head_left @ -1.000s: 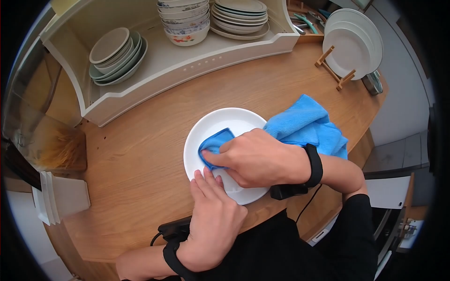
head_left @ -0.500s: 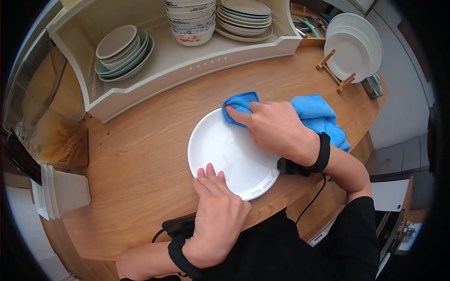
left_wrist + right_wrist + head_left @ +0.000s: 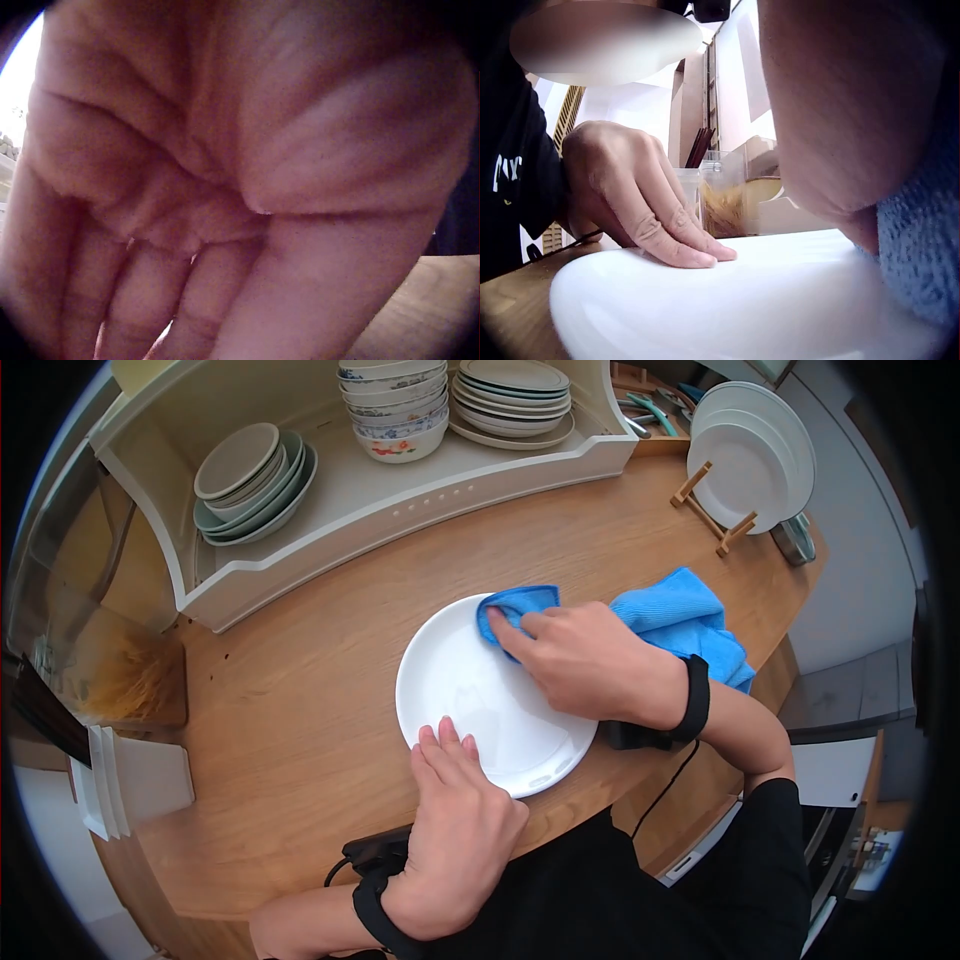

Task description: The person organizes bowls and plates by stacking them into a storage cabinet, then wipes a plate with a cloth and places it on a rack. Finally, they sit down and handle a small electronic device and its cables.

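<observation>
White glossy round plate (image 3: 470,695); left hand (image 3: 462,840) rests on it, grip unclosed; right hand (image 3: 605,665), grip holding nubby blue cloth (image 3: 675,612).

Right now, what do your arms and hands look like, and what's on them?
The left hand and right hand are bare. Each wrist has a black band, a dark box and a thin black cable. A black sleeve ends near the right elbow.
</observation>
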Demonstrator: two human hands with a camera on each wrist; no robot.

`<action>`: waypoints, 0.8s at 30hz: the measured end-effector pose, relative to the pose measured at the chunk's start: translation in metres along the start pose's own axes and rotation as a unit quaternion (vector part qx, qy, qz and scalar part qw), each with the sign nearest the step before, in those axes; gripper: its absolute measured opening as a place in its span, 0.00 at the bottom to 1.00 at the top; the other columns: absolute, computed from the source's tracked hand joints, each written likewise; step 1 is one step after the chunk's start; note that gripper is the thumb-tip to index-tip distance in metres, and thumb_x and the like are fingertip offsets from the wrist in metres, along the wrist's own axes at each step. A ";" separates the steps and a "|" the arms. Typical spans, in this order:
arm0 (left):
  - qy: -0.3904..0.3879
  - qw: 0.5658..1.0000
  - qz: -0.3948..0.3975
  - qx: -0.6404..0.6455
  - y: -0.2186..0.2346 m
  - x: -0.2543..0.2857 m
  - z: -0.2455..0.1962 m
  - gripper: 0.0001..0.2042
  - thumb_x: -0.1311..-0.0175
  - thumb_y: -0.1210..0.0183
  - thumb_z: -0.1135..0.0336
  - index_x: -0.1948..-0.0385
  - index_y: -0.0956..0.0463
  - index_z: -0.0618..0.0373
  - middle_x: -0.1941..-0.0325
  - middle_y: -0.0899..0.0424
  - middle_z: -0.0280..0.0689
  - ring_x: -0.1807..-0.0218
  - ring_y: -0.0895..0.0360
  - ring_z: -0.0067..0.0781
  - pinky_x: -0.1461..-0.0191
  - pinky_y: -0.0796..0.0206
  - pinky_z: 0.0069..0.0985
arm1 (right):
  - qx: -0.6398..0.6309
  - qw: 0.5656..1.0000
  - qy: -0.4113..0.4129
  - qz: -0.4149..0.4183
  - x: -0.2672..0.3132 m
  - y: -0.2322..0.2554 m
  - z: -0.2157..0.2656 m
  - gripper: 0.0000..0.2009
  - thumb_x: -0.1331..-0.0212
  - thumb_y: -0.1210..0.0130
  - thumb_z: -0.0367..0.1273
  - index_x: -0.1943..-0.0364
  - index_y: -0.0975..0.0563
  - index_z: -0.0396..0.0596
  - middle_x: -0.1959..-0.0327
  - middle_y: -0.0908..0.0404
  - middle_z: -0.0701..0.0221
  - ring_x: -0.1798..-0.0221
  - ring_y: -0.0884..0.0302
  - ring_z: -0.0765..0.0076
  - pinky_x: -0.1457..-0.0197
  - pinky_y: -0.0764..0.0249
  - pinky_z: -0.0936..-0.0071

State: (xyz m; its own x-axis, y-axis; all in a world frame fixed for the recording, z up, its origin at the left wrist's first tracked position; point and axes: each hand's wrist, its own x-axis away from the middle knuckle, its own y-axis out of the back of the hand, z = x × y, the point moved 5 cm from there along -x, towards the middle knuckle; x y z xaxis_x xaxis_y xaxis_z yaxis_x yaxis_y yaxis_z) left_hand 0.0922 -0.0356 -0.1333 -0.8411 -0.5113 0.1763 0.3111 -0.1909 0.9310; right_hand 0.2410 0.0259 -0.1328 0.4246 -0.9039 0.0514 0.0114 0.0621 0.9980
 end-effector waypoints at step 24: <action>-0.013 1.000 -0.012 0.011 -0.003 -0.004 -0.003 0.22 0.42 0.42 0.69 0.52 0.22 0.83 0.50 0.22 0.76 0.47 0.19 0.69 0.45 0.25 0.49 | 0.072 0.992 0.078 -0.070 -0.022 0.006 0.002 0.23 0.36 0.50 0.32 0.35 0.24 0.58 0.64 0.18 0.60 0.65 0.16 0.59 0.69 0.21 0.65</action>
State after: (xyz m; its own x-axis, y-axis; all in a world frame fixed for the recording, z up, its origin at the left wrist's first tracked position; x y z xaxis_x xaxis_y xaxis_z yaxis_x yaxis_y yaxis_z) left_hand 0.0963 -0.0357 -0.1376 -0.8596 -0.4847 0.1613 0.2812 -0.1852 0.9416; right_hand 0.2297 0.0453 -0.1280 0.5627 -0.8225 -0.0832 -0.0452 -0.1311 0.9903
